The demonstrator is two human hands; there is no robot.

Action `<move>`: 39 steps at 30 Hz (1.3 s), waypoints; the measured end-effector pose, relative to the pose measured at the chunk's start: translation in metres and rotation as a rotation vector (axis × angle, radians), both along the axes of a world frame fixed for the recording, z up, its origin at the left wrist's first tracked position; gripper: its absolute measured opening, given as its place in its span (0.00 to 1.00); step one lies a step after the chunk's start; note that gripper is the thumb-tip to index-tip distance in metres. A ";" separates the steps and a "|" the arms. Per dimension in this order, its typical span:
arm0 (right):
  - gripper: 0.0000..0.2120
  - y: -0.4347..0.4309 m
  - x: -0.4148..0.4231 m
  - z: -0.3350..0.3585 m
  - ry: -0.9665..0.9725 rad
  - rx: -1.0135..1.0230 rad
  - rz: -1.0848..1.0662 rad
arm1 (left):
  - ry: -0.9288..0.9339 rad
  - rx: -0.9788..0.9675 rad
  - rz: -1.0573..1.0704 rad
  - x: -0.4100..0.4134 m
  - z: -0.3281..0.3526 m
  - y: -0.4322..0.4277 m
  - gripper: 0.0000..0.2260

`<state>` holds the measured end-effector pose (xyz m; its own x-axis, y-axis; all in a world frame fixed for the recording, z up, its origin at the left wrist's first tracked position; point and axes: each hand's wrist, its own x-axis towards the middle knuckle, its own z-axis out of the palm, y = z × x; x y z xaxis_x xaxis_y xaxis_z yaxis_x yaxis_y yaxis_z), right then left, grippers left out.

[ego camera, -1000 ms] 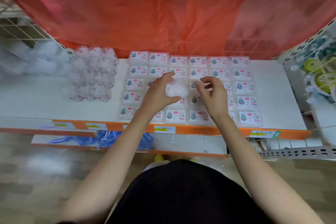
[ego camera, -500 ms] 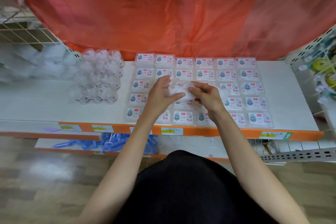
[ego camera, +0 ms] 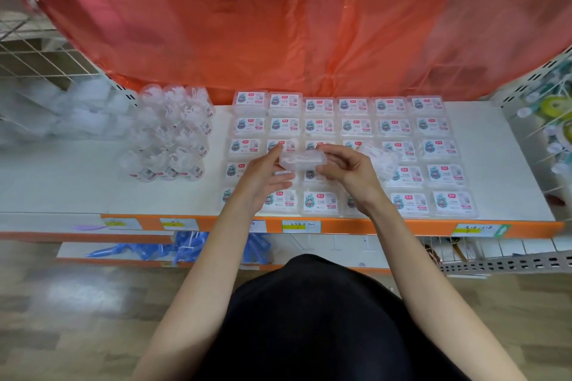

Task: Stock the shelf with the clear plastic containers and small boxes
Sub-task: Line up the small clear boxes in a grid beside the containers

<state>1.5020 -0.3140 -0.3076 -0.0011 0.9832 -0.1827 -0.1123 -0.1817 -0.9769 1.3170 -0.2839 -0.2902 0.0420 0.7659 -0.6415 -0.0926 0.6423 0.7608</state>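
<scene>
As right hand [ego camera: 349,175] pinches one container [ego camera: 301,161], boxes [ego camera: 389,107] fill five rows.

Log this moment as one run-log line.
right hand: pinches clear box | left hand: straight fingers at its other end | below: labelled boxes on shelf

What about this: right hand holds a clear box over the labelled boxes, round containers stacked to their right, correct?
No. The head view shows the round containers stacked left of the labelled boxes, not right; the right hand does hold the clear box.
</scene>
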 end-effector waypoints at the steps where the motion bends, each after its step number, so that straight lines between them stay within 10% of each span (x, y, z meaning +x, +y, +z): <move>1: 0.19 0.000 0.000 -0.001 -0.023 0.022 0.008 | -0.043 0.018 0.034 0.000 -0.001 0.001 0.10; 18: 0.04 0.014 -0.013 0.005 -0.001 -0.233 -0.172 | 0.000 0.351 -0.071 0.000 -0.012 -0.002 0.17; 31: 0.23 0.014 -0.016 0.004 0.127 -0.330 -0.208 | 0.078 0.347 -0.095 0.021 -0.009 0.002 0.07; 39: 0.33 0.015 0.007 -0.005 -0.559 0.240 0.066 | 0.177 0.359 -0.198 0.019 -0.012 0.023 0.14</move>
